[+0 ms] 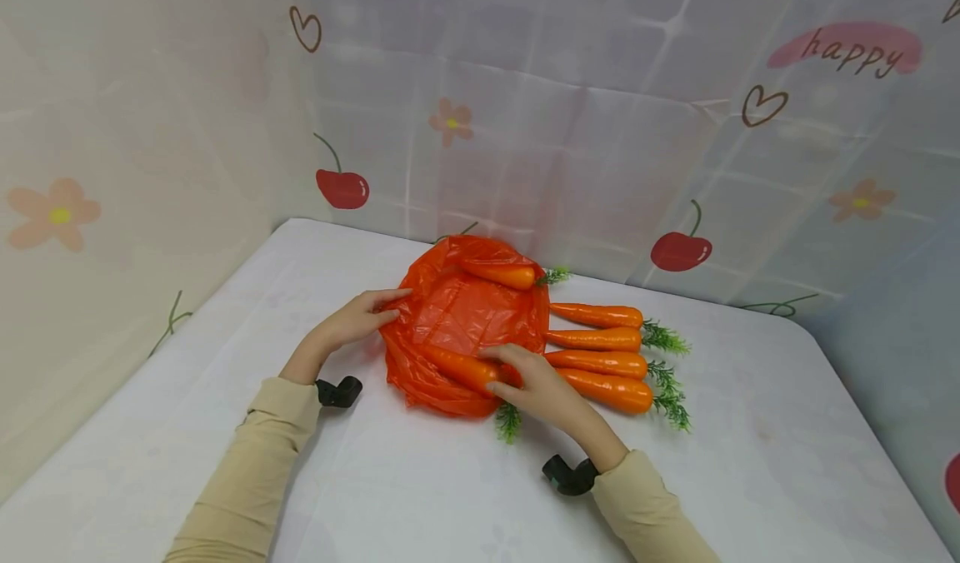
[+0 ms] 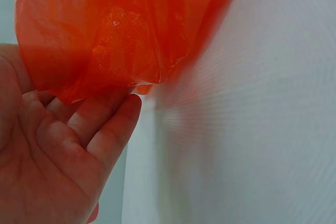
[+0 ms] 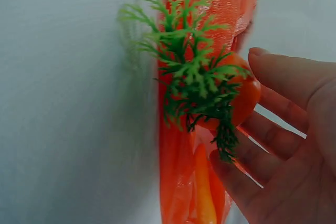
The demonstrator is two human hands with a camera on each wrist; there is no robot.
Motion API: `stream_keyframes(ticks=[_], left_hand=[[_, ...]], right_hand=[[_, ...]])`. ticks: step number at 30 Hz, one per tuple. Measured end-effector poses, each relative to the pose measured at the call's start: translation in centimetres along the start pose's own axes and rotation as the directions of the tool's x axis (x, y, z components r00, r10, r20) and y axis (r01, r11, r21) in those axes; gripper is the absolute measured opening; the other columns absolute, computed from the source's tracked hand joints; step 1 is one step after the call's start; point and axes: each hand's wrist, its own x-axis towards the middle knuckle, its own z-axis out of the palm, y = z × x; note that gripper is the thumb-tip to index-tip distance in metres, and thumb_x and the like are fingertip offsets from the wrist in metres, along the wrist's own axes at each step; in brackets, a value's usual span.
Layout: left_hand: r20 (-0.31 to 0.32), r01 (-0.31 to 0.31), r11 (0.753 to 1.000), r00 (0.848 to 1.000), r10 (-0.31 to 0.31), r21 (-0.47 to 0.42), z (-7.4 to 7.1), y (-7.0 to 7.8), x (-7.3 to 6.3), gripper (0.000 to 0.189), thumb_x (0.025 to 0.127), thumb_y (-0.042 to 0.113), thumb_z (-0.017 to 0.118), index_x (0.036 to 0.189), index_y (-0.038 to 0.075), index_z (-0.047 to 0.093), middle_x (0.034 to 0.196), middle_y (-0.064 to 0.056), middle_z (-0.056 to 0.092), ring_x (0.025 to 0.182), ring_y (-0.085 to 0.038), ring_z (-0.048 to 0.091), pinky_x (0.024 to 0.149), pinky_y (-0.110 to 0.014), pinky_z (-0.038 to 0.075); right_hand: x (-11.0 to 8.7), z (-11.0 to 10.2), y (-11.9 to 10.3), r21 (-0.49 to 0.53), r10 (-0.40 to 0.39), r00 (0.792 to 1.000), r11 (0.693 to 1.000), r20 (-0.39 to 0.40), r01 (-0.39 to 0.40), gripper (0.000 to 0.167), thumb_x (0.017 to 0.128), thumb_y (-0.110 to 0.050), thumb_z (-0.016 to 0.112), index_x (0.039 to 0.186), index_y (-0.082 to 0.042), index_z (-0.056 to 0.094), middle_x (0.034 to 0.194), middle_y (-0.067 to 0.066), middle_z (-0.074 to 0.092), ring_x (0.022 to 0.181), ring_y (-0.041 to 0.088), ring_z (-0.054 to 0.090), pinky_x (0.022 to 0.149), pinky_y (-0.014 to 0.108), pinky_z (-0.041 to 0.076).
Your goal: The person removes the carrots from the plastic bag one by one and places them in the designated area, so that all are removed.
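A red plastic bag (image 1: pixel 480 313) lies spread on the table, its mouth facing up. My left hand (image 1: pixel 352 323) touches its left rim, fingers fairly straight; in the left wrist view the thin film (image 2: pixel 115 35) covers some fingertips. My right hand (image 1: pixel 543 384) holds an orange carrot (image 1: pixel 461 367) near its thick end, thumb on one side and fingers on the other. Most of that carrot lies over the bag, and its green leaves (image 3: pixel 197 72) stick out past the near edge. Another carrot (image 1: pixel 510 276) lies at the far side of the bag.
Right of the bag several carrots (image 1: pixel 600 363) lie in a row, tips toward it and leaves to the right. The white table (image 1: pixel 750 430) meets printed cloth walls (image 1: pixel 562 155) at the back and sides. Black wrist cameras (image 1: pixel 570 475) sit by the cuffs.
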Motion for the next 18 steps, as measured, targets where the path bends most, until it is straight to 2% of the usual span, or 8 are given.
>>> stream_keyframes(ticks=[10, 18], left_hand=[[-0.004, 0.001, 1.0, 1.0, -0.001, 0.0, 0.07, -0.02, -0.01, 0.046, 0.097, 0.01, 0.047, 0.141, 0.002, 0.039, 0.143, -0.02, 0.035, 0.131, -0.035, 0.03, 0.103, -0.05, 0.028], [0.003, 0.014, 1.0, 1.0, -0.014, -0.01, 0.1, 0.07, 0.02, 0.046, 0.097, 0.009, 0.046, 0.142, 0.002, 0.038, 0.143, -0.021, 0.034, 0.13, -0.035, 0.031, 0.102, -0.05, 0.03]], right_hand=[[0.03, 0.83, 0.89, -0.057, 0.02, 0.999, 0.998, 0.038, -0.017, 0.055, 0.085, -0.021, 0.07, 0.135, -0.012, 0.048, 0.133, 0.005, 0.049, 0.123, 0.021, 0.043, 0.1, 0.04, 0.036], [-0.08, 0.86, 0.97, -0.037, 0.028, 0.999, 0.999, 0.034, -0.027, 0.055, 0.085, -0.021, 0.07, 0.136, -0.014, 0.048, 0.133, 0.004, 0.049, 0.122, 0.02, 0.044, 0.1, 0.041, 0.036]])
